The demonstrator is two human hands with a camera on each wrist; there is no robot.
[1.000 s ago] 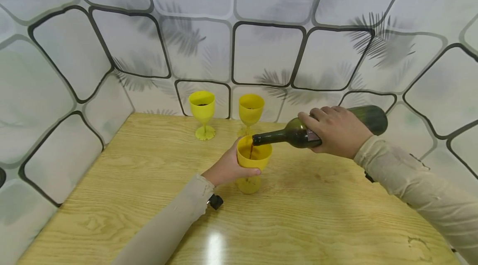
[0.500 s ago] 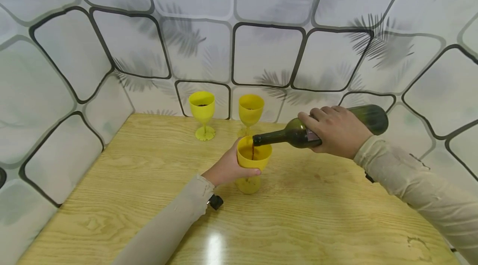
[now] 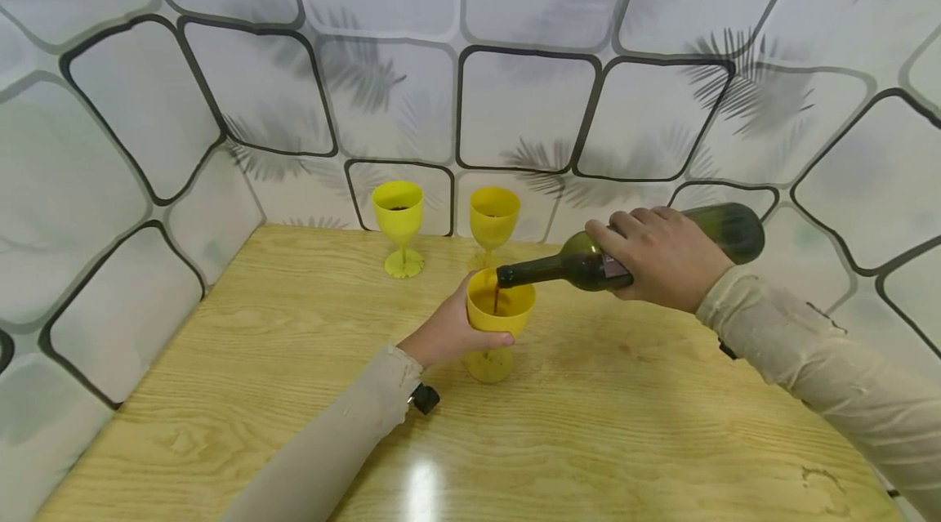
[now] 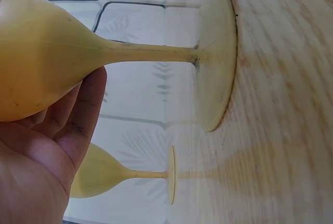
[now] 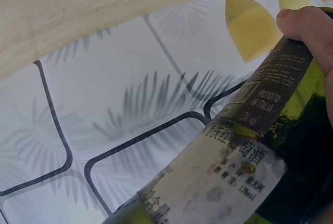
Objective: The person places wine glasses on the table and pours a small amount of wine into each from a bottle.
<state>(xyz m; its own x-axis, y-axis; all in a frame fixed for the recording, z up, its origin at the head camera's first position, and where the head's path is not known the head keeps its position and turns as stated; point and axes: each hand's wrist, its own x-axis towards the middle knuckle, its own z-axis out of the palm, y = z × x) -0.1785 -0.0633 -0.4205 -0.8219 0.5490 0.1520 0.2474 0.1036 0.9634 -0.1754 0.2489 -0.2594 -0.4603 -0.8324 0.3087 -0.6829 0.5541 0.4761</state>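
Note:
My left hand grips the bowl of a yellow goblet, with the thumb across its near side. In the left wrist view the goblet's round foot rests on the wood. The dark green wine bottle lies tilted nearly level in the grasp of my right hand. Its mouth is over the goblet's rim, and a thin stream of dark red liquid runs into the bowl. White and dark labels show on the bottle in the right wrist view.
Two more yellow goblets, a left one and a right one, stand at the back near the patterned wall. Dark contents show inside both. All stand on a wooden table. Faint reddish stains mark the wood right of the held goblet.
Dark red liquid keeps running from the bottle into the goblet. The bottle's base end has risen very slightly; both hands hold almost the same positions.

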